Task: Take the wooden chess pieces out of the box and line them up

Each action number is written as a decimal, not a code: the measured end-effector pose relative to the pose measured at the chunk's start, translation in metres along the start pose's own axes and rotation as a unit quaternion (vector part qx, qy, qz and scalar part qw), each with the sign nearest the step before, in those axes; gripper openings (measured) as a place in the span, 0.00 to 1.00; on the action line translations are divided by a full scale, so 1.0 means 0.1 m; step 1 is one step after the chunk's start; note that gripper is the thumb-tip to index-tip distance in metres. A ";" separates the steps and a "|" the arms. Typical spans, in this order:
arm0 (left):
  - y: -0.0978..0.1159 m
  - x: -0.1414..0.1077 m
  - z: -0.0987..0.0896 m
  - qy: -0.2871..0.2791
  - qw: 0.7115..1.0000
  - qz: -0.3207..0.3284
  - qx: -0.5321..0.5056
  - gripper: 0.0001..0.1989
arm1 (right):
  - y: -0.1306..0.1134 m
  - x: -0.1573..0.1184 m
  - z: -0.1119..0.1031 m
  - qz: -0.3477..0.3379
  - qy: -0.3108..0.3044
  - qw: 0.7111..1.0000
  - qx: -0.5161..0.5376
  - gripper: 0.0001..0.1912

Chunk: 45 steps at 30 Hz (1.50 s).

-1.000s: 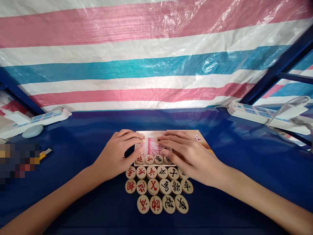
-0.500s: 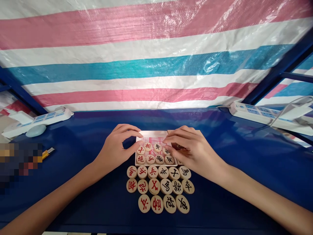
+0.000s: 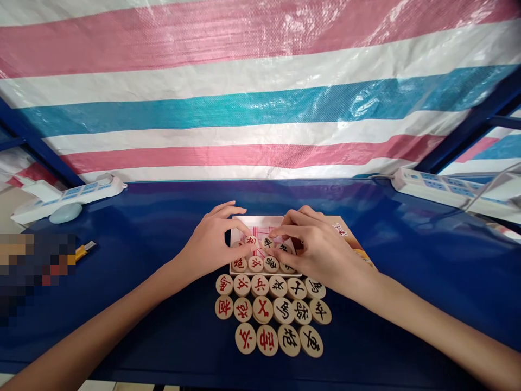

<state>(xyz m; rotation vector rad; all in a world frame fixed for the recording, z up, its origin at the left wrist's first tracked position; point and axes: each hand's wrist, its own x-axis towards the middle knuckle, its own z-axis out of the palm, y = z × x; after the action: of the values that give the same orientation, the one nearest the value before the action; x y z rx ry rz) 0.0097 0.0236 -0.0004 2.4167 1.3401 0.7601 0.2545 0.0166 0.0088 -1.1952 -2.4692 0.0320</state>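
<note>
In the head view, a shallow white box (image 3: 265, 273) holds several round wooden Chinese chess pieces. My left hand (image 3: 217, 239) reaches over its left side, thumb and index finger closed on the edge of a red-lettered chess piece (image 3: 251, 241). From the right, my right hand (image 3: 317, 244) pinches a black-lettered chess piece (image 3: 267, 243) between thumb and index finger. Its other fingers are curled. A front row with a red piece (image 3: 255, 264) and a black piece (image 3: 271, 264) lies in the box. My fingers partly cover other pieces.
Rows of red-lettered pieces (image 3: 243, 309) and black-lettered pieces (image 3: 289, 340), some stacked, stand nearer me on the blue table (image 3: 163, 336). A printed box lid (image 3: 345, 231) lies behind my right hand. Power strips (image 3: 77, 193) sit at both sides, and a yellow cutter (image 3: 84, 250) lies left.
Both hands have moved inward, and their fingers have closed on the two back pieces. The right-hand black piece shows a different marking or orientation. The camera view has shifted slightly.
</note>
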 end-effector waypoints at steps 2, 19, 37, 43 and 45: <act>0.00 0.00 0.00 0.006 1.000 0.009 -0.004 0.06 | -0.01 0.01 -0.01 0.006 -0.004 1.000 0.005 0.10; 0.18 -0.16 -0.03 0.160 0.974 0.158 0.034 0.10 | -0.17 -0.13 -0.13 -0.083 0.166 0.980 0.074 0.12; 0.22 -0.21 -0.01 0.100 0.986 0.132 -0.010 0.22 | -0.23 -0.12 -0.14 -0.027 0.145 0.968 0.201 0.14; 0.25 -0.21 -0.04 0.097 0.988 0.113 -0.047 0.21 | -0.22 -0.12 -0.13 0.004 0.135 0.967 0.218 0.14; 0.27 -0.20 -0.05 0.095 0.989 0.081 -0.079 0.18 | -0.22 -0.12 -0.13 0.004 0.132 0.966 0.224 0.14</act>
<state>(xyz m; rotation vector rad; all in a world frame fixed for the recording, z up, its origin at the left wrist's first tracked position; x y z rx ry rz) 0.0175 -0.0074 0.0103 2.3954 1.1071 1.1196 0.2496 -0.0083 0.0212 -0.9433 -2.0745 0.3859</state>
